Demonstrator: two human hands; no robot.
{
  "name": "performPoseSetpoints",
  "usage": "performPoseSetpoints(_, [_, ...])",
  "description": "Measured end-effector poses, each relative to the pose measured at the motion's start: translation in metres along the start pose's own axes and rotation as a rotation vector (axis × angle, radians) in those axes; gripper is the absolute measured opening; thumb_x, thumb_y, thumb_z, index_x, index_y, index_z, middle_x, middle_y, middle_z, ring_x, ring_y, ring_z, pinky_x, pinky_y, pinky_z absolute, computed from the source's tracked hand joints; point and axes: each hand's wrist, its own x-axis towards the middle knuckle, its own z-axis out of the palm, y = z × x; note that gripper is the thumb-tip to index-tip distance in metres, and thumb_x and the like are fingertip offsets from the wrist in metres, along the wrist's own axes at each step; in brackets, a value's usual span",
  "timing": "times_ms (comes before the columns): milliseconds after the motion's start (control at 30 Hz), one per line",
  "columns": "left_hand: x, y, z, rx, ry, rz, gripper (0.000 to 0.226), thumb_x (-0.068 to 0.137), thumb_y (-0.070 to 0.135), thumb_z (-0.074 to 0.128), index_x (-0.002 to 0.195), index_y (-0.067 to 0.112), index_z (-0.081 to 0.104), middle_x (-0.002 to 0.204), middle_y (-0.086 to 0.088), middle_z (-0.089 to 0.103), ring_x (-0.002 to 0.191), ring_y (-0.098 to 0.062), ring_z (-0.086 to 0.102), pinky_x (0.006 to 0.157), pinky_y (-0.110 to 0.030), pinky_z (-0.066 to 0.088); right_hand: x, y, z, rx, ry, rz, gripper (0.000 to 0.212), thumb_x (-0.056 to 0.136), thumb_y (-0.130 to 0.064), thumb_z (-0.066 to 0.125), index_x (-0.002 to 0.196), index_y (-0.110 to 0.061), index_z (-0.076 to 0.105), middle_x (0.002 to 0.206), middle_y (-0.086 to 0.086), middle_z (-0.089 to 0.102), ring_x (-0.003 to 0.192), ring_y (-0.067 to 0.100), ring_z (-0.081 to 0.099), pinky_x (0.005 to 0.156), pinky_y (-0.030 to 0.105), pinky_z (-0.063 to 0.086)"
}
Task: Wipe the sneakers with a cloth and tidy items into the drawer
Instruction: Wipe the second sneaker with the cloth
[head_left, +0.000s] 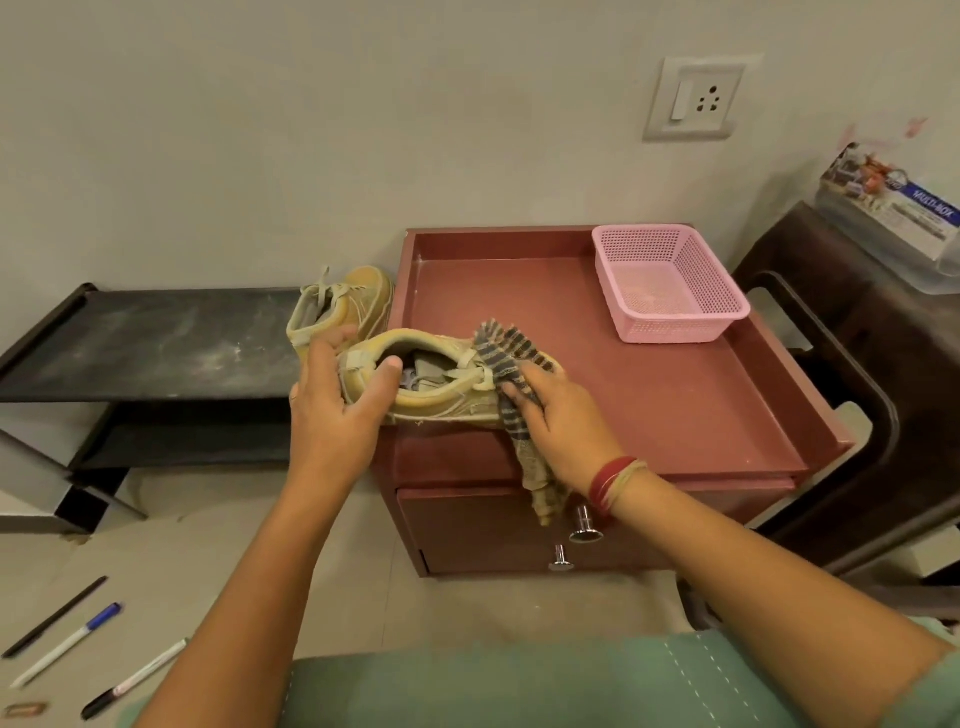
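Two hands met sneaker (447, 404): left hand (332, 410) gripped heel, thumb inside collar; right hand (563, 423) clutched striped cloth (506, 352) over toe.

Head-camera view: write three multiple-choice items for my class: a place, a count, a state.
1. The pink basket stands: A on the floor; B on the black rack; C on the red cabinet top.
2. How many sneakers show? A one; B two; C three.
3. The right hand: A grips the striped cloth; B pulls a knob; C lies idle.
Key: C, it sits in the top's back right corner; B, the held sneaker and another behind it; A, fingers curl round the cloth.
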Motion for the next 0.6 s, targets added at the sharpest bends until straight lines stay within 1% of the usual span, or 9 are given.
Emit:
performPoseSetpoints(100, [-0.002, 0.004, 0.001, -0.007, 0.007, -0.008, 0.063, 0.069, 0.078, 0.055, 0.122, 0.045, 0.047, 0.124, 0.008, 0.057, 0.118, -0.023, 0.053, 0.096, -0.052, 0.047, 0.012, 0.013, -0.007, -0.211, 0.002, 0.136, 0.025, 0.1, -0.026, 0.039, 0.116, -0.015, 0.054, 0.116, 0.017, 0.062, 0.117, 0.034, 0.052, 0.114, 0.042, 0.024])
performPoseSetpoints(167, [-0.002, 0.006, 0.002, -0.002, 0.011, -0.004, 0.07, 0.065, 0.085, 0.053, 0.123, 0.045, 0.046, 0.126, 0.008, 0.055, 0.12, -0.023, 0.051, 0.096, -0.051, 0.047, 0.015, 0.01, -0.013, -0.086, 0.036, 0.168, 0.03, 0.1, -0.025, 0.041, 0.125, -0.017, 0.054, 0.124, 0.01, 0.059, 0.124, 0.026, 0.048, 0.108, 0.026, 0.028])
performPoseSetpoints(233, [-0.002, 0.006, 0.002, 0.015, 0.01, 0.013, 0.072, 0.065, 0.085, 0.053, 0.125, 0.045, 0.044, 0.127, 0.007, 0.054, 0.12, -0.023, 0.051, 0.095, -0.051, 0.048, 0.006, -0.009, -0.014, 0.157, 0.062, 0.047, 0.035, 0.098, -0.016, 0.046, 0.133, -0.015, 0.052, 0.129, -0.004, 0.054, 0.123, 0.005, 0.043, 0.099, 0.004, 0.026])
performPoseSetpoints(267, [-0.001, 0.005, 0.001, 0.021, 0.011, 0.019, 0.069, 0.067, 0.083, 0.054, 0.124, 0.044, 0.045, 0.126, 0.007, 0.054, 0.118, -0.024, 0.052, 0.094, -0.051, 0.048, -0.002, -0.017, -0.011, 0.226, 0.049, -0.027, 0.039, 0.096, -0.01, 0.048, 0.134, -0.014, 0.05, 0.131, -0.009, 0.048, 0.124, -0.002, 0.038, 0.101, 0.001, 0.022])
performPoseSetpoints(300, [0.0, 0.005, 0.0, 0.023, 0.013, 0.025, 0.065, 0.069, 0.079, 0.055, 0.123, 0.043, 0.046, 0.124, 0.006, 0.056, 0.116, -0.023, 0.054, 0.093, -0.05, 0.049, -0.009, -0.02, -0.007, 0.248, 0.016, -0.064, 0.042, 0.095, -0.006, 0.048, 0.136, -0.015, 0.048, 0.134, -0.011, 0.044, 0.127, -0.003, 0.034, 0.105, 0.003, 0.02])
performPoseSetpoints(367, [0.001, 0.006, -0.001, 0.005, 0.021, 0.022, 0.058, 0.071, 0.07, 0.058, 0.119, 0.038, 0.051, 0.117, 0.006, 0.059, 0.109, -0.018, 0.058, 0.089, -0.049, 0.051, -0.008, -0.004, -0.006, 0.114, -0.07, -0.048, 0.047, 0.095, -0.003, 0.044, 0.139, -0.019, 0.044, 0.144, -0.007, 0.039, 0.137, 0.008, 0.031, 0.115, 0.022, 0.02])
performPoseSetpoints(467, [0.001, 0.008, -0.002, -0.024, 0.052, 0.003, 0.061, 0.069, 0.072, 0.058, 0.117, 0.034, 0.056, 0.115, 0.007, 0.06, 0.107, -0.013, 0.058, 0.09, -0.046, 0.052, 0.01, 0.025, -0.021, -0.161, -0.126, 0.164, 0.044, 0.097, -0.007, 0.039, 0.138, -0.022, 0.044, 0.151, 0.002, 0.034, 0.143, 0.025, 0.022, 0.117, 0.041, 0.012])
performPoseSetpoints(533, [0.001, 0.009, 0.0, -0.016, 0.053, 0.008, 0.063, 0.069, 0.073, 0.058, 0.118, 0.034, 0.055, 0.116, 0.007, 0.06, 0.108, -0.013, 0.058, 0.091, -0.046, 0.052, 0.015, 0.02, -0.025, -0.088, -0.095, 0.223, 0.04, 0.099, -0.012, 0.039, 0.137, -0.021, 0.046, 0.151, 0.003, 0.034, 0.143, 0.028, 0.022, 0.118, 0.04, 0.014])
performPoseSetpoints(600, [0.002, 0.01, 0.0, -0.018, 0.063, 0.016, 0.06, 0.07, 0.071, 0.06, 0.117, 0.034, 0.055, 0.114, 0.008, 0.061, 0.105, -0.013, 0.059, 0.089, -0.045, 0.053, 0.008, 0.002, -0.017, 0.072, -0.116, 0.146, 0.04, 0.099, -0.011, 0.042, 0.138, -0.016, 0.045, 0.15, 0.001, 0.034, 0.143, 0.02, 0.022, 0.116, 0.028, 0.014])
